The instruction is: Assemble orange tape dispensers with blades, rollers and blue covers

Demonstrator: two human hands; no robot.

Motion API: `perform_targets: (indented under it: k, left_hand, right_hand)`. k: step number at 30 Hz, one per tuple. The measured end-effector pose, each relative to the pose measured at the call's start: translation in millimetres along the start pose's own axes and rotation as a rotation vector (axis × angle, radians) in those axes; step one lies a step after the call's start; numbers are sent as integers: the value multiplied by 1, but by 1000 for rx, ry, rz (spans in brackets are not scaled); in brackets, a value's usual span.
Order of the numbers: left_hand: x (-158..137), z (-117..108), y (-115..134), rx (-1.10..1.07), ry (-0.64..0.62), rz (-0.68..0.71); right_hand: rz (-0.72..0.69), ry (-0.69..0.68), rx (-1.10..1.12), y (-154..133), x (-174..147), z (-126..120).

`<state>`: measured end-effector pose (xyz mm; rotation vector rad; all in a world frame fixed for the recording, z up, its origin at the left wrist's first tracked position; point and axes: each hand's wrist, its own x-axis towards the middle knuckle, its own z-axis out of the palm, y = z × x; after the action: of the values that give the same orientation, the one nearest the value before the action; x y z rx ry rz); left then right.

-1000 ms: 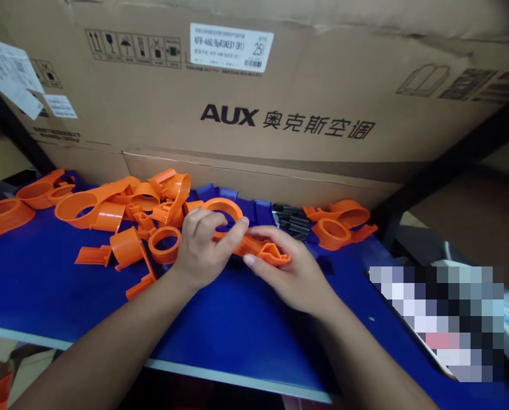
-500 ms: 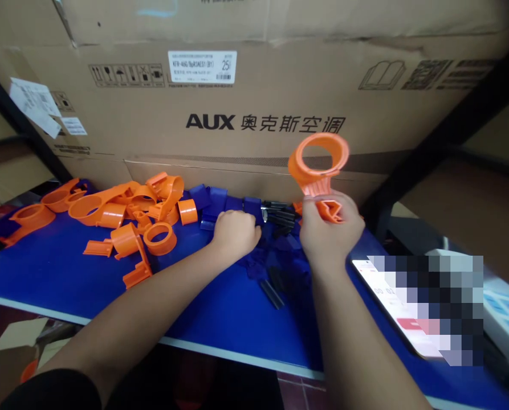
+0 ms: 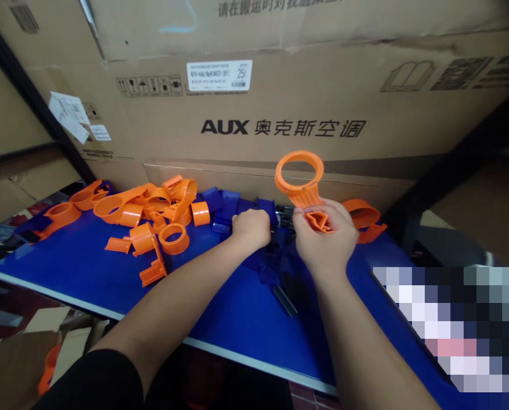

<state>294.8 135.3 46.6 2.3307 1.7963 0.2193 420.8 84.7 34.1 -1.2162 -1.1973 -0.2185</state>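
Note:
In my right hand [image 3: 328, 242] is an orange plastic tape dispenser [image 3: 299, 185], its large ring upright above my fingers and its angular slotted end facing me. My left hand [image 3: 252, 229] is closed over a pile of small parts, and its fingertips are hidden, so I cannot see what they hold. Around it lie dark blue plastic pieces [image 3: 227, 206] and black strips [image 3: 285, 300]. Another orange dispenser [image 3: 362, 213] lies behind my right wrist.
Several orange dispensers [image 3: 143, 238] are heaped on the left of the blue shelf [image 3: 220, 319]. A large cardboard box [image 3: 288, 102] walls off the back. Below left, an open carton [image 3: 19, 353] holds an orange piece. Pixelation covers the right front.
The view has shifted, showing more of the left side. My right hand has brought the dispenser lower and closer to my left hand, which stays closed at the pile.

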Motion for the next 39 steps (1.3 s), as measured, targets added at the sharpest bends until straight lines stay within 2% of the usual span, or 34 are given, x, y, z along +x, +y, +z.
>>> perform_targets:
  k: [3,7,10,13,17,20,23,26,32,36,39]
  left_hand:
    - [-3,-12,-14,-75,-3,28]
    - [-21,-31,-55,-183,55,123]
    - [-40,-42,-90,-251,228,161]
    - [-56,-41,-112,-308,465,148]
    - [-79,-17,-115,-393,657,206]
    - [-97,4,-111,-432,776,378]
    - [-108,14,-110,-436,803,534]
    - [-111,15,-113,-409,838,618]
    - [-107,5,-117,-333,882,687]
    - [-104,-2,-117,-367,960,743]
    - [-102,-4,-118,-399,961,803]
  right_hand:
    - [0,-32,20,-3,-5,4]
    - [3,-90,46,-11,-14,9]
    - [28,-169,90,-20,-23,12]
    - [61,-277,169,-28,-33,16]
    - [47,-411,210,-36,-47,19]
    - [20,-513,214,-41,-54,19]
    - [10,-599,214,-46,-58,18]
    - [3,-642,195,-49,-59,16]
    - [-35,-624,126,-48,-58,12]
    - [-95,-607,92,-48,-56,11]
    - [-119,-603,94,-48,-55,10]
